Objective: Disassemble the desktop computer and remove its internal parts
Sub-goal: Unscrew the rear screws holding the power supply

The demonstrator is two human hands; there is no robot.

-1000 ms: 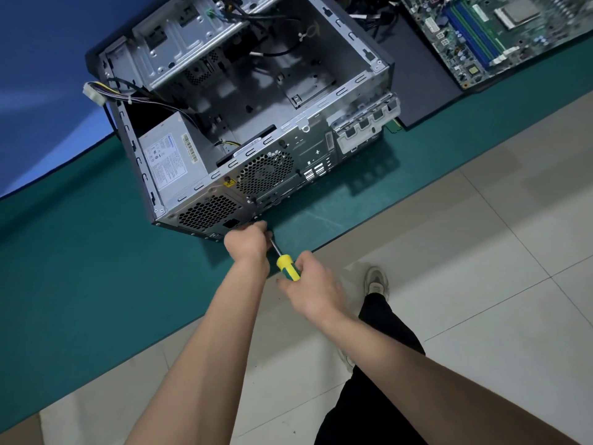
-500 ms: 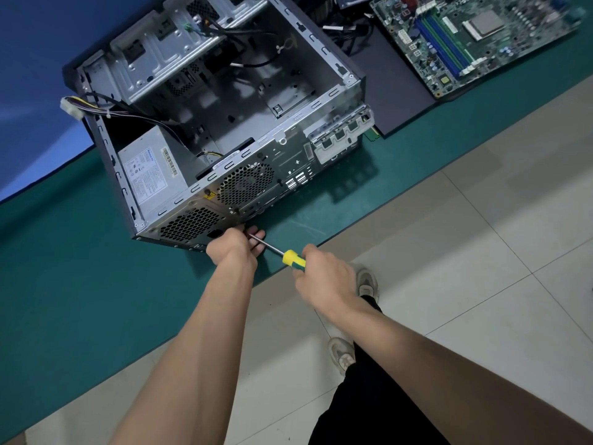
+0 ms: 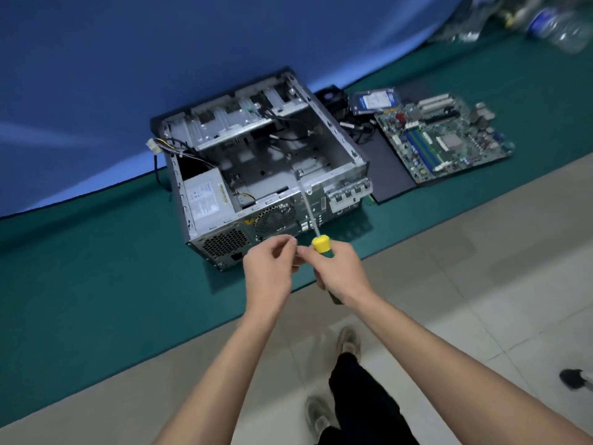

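Note:
The open desktop case (image 3: pixel 337 170) lies on its side on the green mat, with the grey power supply (image 3: pixel 205 197) still in its near left corner. Both hands are held above the mat's edge, just in front of the case's rear panel. My right hand (image 3: pixel 340 274) grips the yellow-and-green screwdriver (image 3: pixel 321 245), whose shaft points up over the case. My left hand (image 3: pixel 268 271) is beside it, thumb and fingertips pinching something tiny, probably a screw, too blurred to make out.
A motherboard (image 3: pixel 442 139) lies right of the case, partly on a black side panel (image 3: pixel 391 178). A hard drive (image 3: pixel 373 99) and a fan (image 3: pixel 332 97) sit behind. The green mat (image 3: pixel 96 268) borders a tiled floor. A plastic bottle (image 3: pixel 558 24) lies far right.
Both hands have pulled back from the case's lower rear corner. The screwdriver has swung from pointing at the case to pointing upward. The view has moved back and up.

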